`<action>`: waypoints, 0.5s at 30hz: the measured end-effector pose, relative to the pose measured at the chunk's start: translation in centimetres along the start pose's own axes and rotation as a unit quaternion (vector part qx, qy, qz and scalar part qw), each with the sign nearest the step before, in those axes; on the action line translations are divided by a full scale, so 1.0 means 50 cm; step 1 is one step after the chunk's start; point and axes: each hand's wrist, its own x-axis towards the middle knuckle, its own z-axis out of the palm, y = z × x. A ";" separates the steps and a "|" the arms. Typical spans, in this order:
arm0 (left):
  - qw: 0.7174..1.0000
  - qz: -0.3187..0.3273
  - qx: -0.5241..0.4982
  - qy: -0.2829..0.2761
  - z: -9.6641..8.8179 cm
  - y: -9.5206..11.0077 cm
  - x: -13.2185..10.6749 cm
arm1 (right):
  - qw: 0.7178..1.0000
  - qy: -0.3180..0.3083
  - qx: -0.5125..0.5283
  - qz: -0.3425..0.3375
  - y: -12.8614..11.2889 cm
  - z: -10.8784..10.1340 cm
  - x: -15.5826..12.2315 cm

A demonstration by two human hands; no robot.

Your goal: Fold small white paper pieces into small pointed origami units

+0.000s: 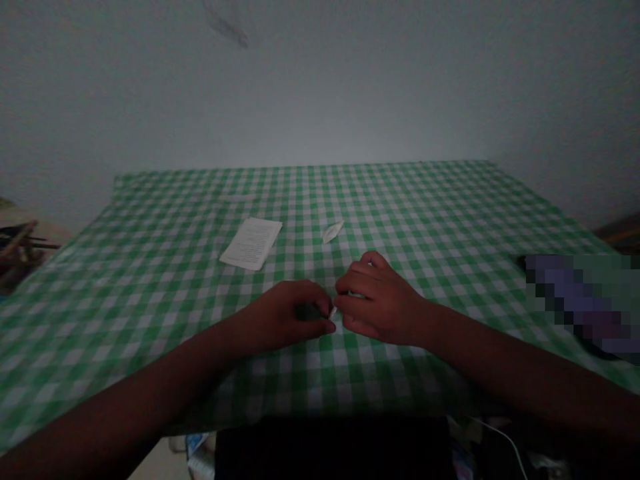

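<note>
My left hand point(295, 312) and my right hand point(377, 300) meet low over the near middle of the table. Between their fingertips is a small piece of white paper point(333, 313), mostly hidden by the fingers. The left thumb and forefinger close on it from one side, while the right fingers, curled, press at it from the other. Beyond the hands lies a small folded paper point(333, 231), pointed at both ends. To its left rests a stack of printed paper sheets point(253, 243), lying flat.
A green-and-white checked cloth point(410, 207) covers the table, which stands against a pale wall point(320, 87). At the right edge lies a dark object point(580, 300), blurred by pixelation. Below the front edge a white cable point(505, 440) hangs among unclear items.
</note>
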 end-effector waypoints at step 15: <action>0.971 0.120 0.100 0.184 0.002 -0.007 0.003 | 0.885 0.077 0.359 0.285 -0.027 0.022 0.004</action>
